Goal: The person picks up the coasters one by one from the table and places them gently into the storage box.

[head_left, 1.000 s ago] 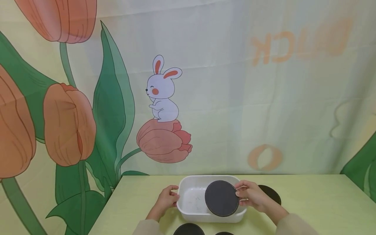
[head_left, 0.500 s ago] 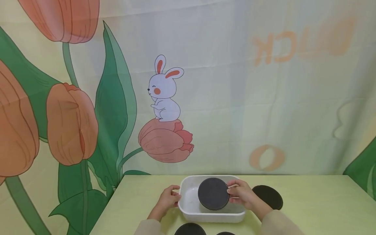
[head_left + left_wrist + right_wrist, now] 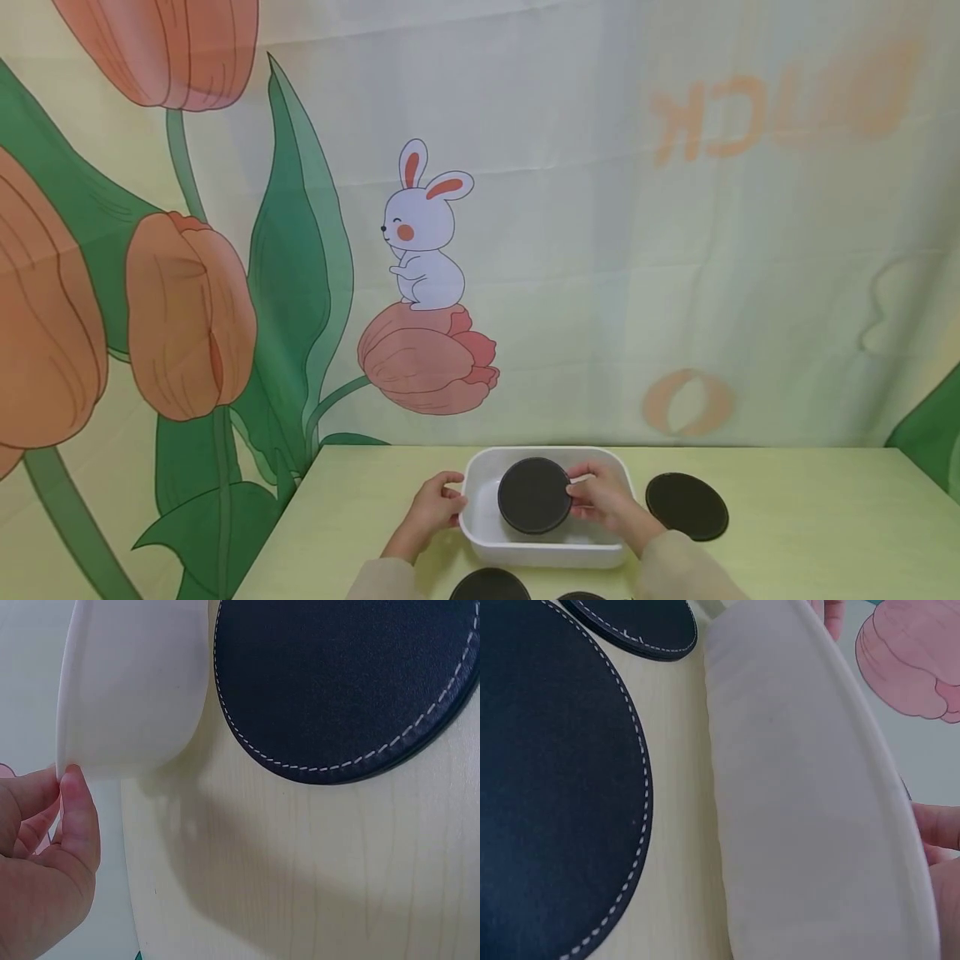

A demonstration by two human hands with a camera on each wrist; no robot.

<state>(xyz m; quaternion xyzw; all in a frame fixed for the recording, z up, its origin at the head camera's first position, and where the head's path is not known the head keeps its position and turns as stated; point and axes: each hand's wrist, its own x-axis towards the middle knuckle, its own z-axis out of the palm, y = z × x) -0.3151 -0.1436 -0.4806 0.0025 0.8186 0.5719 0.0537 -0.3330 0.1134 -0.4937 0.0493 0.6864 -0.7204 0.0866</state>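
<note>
A white rectangular basin [image 3: 555,556] stands on the table near its back edge. My left hand [image 3: 435,507] pinches the basin's left rim between thumb and fingers, as the left wrist view confirms for the hand [image 3: 52,862]. By its right edge, a round black coaster [image 3: 534,496] is held between the thumb and fingers of my right hand [image 3: 603,500]. It lies within the basin's outline, tilted toward the head camera. The basin's wall [image 3: 810,780] hides the held coaster and most of that hand in the right wrist view.
Right of the basin lies another black round coaster [image 3: 687,506]. Two more, a left one [image 3: 491,585] and a right one [image 3: 581,596], show partly at the front, cut off by the frame. White stitching edges the coaster [image 3: 345,682]. Behind the table hangs a tulip-and-rabbit curtain [image 3: 570,250].
My right hand has carried the coaster leftward, from the basin's right side to its middle. The left hand keeps its place on the rim. The head view has shifted slightly.
</note>
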